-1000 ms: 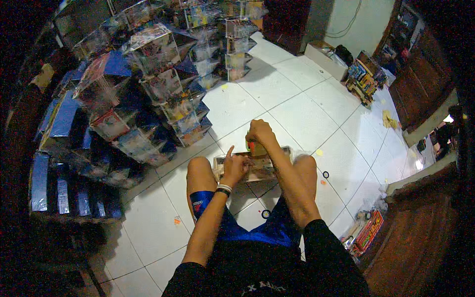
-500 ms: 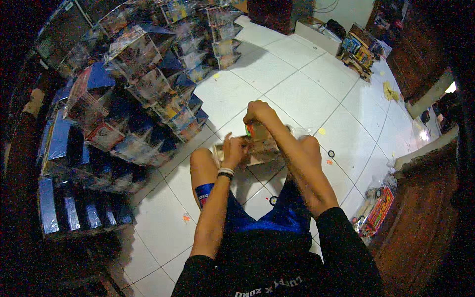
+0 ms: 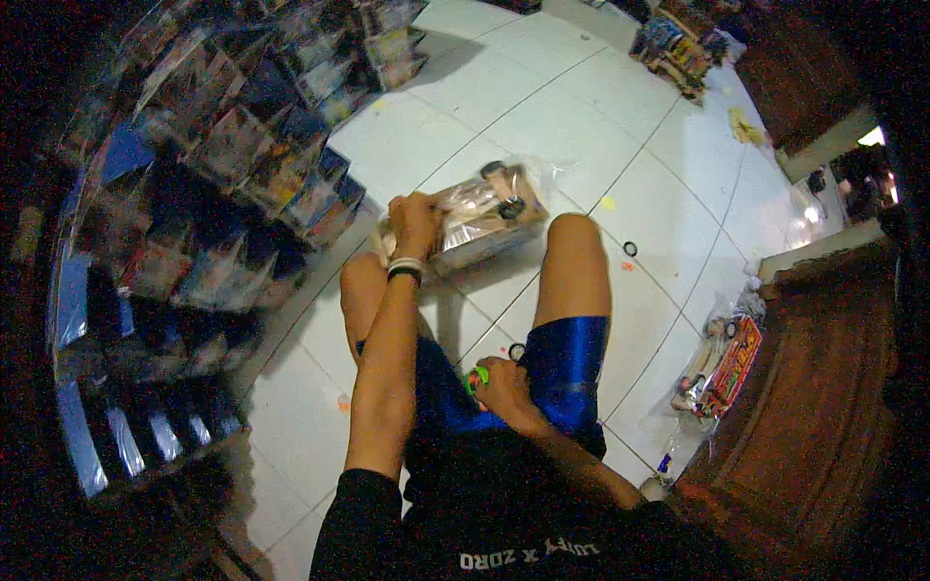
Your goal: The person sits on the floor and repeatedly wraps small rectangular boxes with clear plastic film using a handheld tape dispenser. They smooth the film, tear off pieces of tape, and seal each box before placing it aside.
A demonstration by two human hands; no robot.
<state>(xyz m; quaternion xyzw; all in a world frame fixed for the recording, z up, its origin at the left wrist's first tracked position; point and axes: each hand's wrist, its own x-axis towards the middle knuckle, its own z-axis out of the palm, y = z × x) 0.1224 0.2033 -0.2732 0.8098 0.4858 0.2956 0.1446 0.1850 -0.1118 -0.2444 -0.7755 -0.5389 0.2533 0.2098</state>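
Note:
A wooden toy truck [image 3: 475,208] in clear plastic wrap lies on its side or upside down beyond my knees, black wheels facing up. My left hand [image 3: 415,228] is closed on its left end, with the fingertips partly hidden. Low between my thighs, my right hand [image 3: 506,392] is closed round a small bright green tool [image 3: 477,379]; most of it is covered by the fingers, so its kind cannot be made out. A small loose wheel [image 3: 517,351] lies on the floor just beyond that hand.
Stacks of plastic-wrapped boxes [image 3: 232,145] rise on the left. Another wrapped toy truck [image 3: 731,363], with red sides, lies at right beside brown wooden furniture [image 3: 823,416]. A loose black wheel [image 3: 631,249] and paper scraps dot the tiled floor. More toys [image 3: 673,63] sit far right.
My right hand has drawn back from the truck to between my thighs, carrying the green tool. My left hand remains on the truck, whose wheels now show. The view has shifted.

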